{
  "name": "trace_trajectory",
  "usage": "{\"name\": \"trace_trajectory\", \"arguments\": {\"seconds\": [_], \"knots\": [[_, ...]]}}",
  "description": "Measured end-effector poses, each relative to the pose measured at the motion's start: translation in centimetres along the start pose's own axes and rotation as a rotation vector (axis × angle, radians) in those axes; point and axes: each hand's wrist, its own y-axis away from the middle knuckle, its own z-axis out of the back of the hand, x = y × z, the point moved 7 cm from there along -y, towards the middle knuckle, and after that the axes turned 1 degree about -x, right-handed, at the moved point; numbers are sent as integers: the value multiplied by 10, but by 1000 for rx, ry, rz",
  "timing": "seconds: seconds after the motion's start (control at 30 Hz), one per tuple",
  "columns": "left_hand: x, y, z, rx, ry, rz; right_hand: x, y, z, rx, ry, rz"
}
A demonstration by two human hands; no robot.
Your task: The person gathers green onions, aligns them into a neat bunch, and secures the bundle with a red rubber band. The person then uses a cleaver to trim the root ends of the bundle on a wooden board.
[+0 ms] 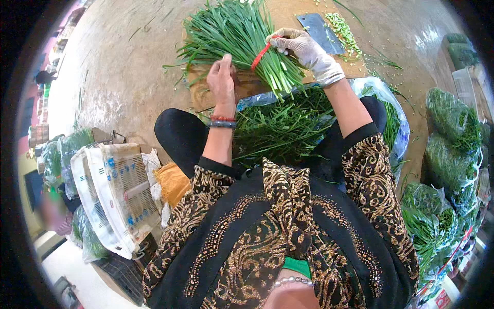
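Observation:
A large bunch of garlic chives (227,34) lies on a wooden board (202,90), leaves toward the upper left and pale stem ends toward the lower right. Around its stems runs a red tie (261,56). My right hand (299,44), in a whitish thin glove, pinches the tie's upper end. Bare, with beaded bracelets at the wrist, my left hand (222,79) is raised at the bunch's lower edge, fingers curled; whether it holds anything I cannot tell. A cleaver blade (320,34) lies flat on the board beside chopped pale stem bits (341,31).
Loose green leaves (281,123) fill a plastic bag (401,119) between my knees. Stacked plastic crates (123,189) and an orange sack (173,181) stand at the left. Bagged greens (449,162) line the right side. Another person (54,212) is at the far left.

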Motion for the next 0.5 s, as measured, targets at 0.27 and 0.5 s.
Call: {"name": "trace_trajectory", "arguments": {"seconds": [0.27, 0.5], "knots": [[13, 55, -2, 219, -53, 485, 25, 5, -26, -24, -124, -25], [17, 49, -19, 513, 158, 548, 15, 2, -29, 60, -220, -88]]}}
